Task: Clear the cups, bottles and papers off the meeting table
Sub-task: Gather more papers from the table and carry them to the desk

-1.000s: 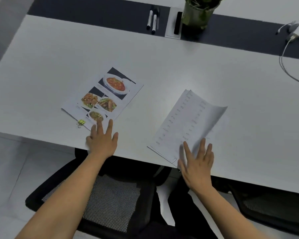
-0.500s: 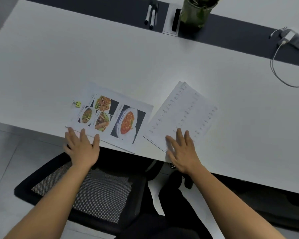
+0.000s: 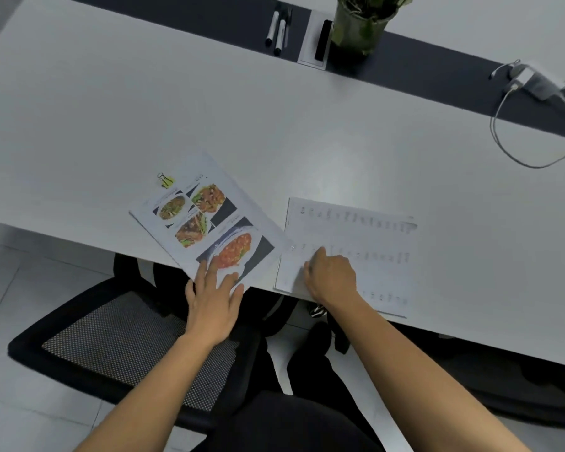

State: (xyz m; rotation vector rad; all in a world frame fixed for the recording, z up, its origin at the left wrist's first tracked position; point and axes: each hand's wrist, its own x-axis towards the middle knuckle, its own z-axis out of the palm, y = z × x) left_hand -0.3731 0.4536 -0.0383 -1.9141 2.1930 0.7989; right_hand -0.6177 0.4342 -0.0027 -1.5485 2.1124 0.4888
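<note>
Two papers are seen on the table (image 3: 144,109), both at its near edge: a photo sheet (image 3: 206,220) with one yellow clip (image 3: 166,181) at its far-left edge, and a text sheet (image 3: 366,243) just beside it on the right. Two markers (image 3: 276,27), one plant pot (image 3: 359,27) and one charger (image 3: 535,84) are set along the far dark strip. The left hand (image 3: 214,301) is spread flat, its fingertips laid on the photo sheet's near corner, which overhangs the edge. The right hand (image 3: 331,275) is curled on the text sheet's left part; whether paper is pinched cannot be told.
</note>
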